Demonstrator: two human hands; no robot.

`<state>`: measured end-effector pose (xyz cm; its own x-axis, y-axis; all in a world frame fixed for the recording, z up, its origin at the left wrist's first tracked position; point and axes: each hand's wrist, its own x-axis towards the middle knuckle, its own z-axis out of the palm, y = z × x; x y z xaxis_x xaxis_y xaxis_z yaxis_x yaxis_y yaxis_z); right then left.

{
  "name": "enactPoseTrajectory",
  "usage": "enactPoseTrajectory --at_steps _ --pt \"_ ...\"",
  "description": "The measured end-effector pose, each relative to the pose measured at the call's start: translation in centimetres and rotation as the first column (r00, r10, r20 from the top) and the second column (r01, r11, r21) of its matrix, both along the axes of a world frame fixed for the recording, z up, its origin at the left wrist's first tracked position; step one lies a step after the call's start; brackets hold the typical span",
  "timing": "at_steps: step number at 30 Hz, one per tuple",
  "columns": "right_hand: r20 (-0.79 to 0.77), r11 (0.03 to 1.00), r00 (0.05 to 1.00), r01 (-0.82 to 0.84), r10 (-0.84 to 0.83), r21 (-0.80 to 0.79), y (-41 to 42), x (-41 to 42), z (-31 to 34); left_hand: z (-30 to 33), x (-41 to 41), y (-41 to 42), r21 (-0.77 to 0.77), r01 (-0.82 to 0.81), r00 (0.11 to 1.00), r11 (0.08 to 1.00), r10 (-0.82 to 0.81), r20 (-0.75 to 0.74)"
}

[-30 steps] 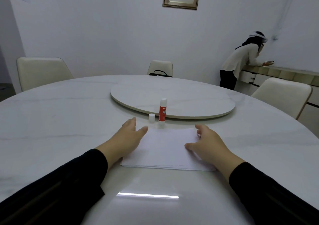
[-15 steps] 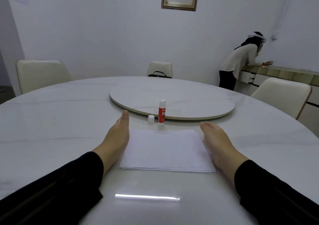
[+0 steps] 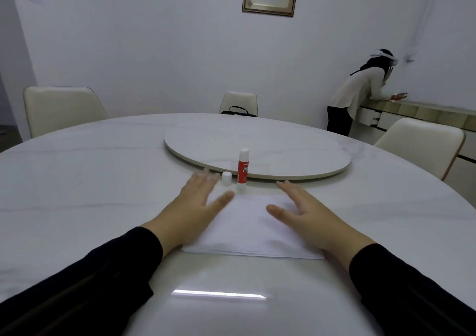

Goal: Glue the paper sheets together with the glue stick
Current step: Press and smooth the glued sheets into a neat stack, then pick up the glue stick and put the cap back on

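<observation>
White round desk (image 3: 77,181). My hands, left (image 3: 198,201) and right (image 3: 304,212), flat and empty on paper stack (image 3: 247,227). Glue stick (image 3: 242,166) uncapped at 12, cap (image 3: 226,178) beside. Gluing looks done; pressing sheets.

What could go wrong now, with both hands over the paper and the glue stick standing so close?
1. The glue stick stands upright and uncapped just beyond the paper sheets; the left hand is near enough to knock it over.
2. Its small cap sits loose beside it and might roll away if bumped.
3. The right hand and the left one lie flat on the sheets, so sliding could shift the stack out of line.
</observation>
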<state>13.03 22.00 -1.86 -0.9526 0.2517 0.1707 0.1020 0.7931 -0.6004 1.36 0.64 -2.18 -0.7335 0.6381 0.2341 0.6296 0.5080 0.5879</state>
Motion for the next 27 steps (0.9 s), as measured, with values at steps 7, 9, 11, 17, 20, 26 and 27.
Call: enactPoseTrajectory --at_steps 7,9,11,17,20,26,27 --pt "0.341 0.908 0.933 -0.241 0.119 0.342 -1.1 0.3 -0.5 -1.1 0.2 0.1 -0.576 0.128 0.964 0.808 -0.239 -0.120" --pt "0.371 0.903 0.924 -0.238 0.097 0.357 -1.0 0.4 -0.3 -1.0 0.1 0.1 -0.600 0.117 0.965 0.791 -0.234 -0.120" --pt "0.398 0.908 0.913 -0.236 0.085 0.346 -0.7 0.6 -0.1 -0.8 0.1 -0.1 -0.598 0.106 0.971 0.795 -0.213 -0.111" --pt "0.453 0.937 0.879 -0.274 0.151 0.219 0.8 0.4 1.1 0.1 -0.6 -0.7 -0.599 0.163 0.978 0.784 -0.208 -0.005" --pt "0.318 0.989 0.937 -0.144 0.142 -0.019 2.0 -0.3 2.8 1.0 -2.1 -0.4 -0.376 0.149 0.988 0.915 -0.123 0.092" --pt "-0.023 0.980 0.997 0.062 -0.068 -0.188 1.7 -6.7 4.4 1.8 -6.2 2.7 -0.058 -0.139 0.984 0.989 0.132 -0.118" --pt "-0.027 0.964 0.996 0.078 -0.087 -0.254 1.5 -7.8 4.4 1.6 -6.5 3.3 -0.073 -0.127 0.986 0.989 0.117 -0.121"
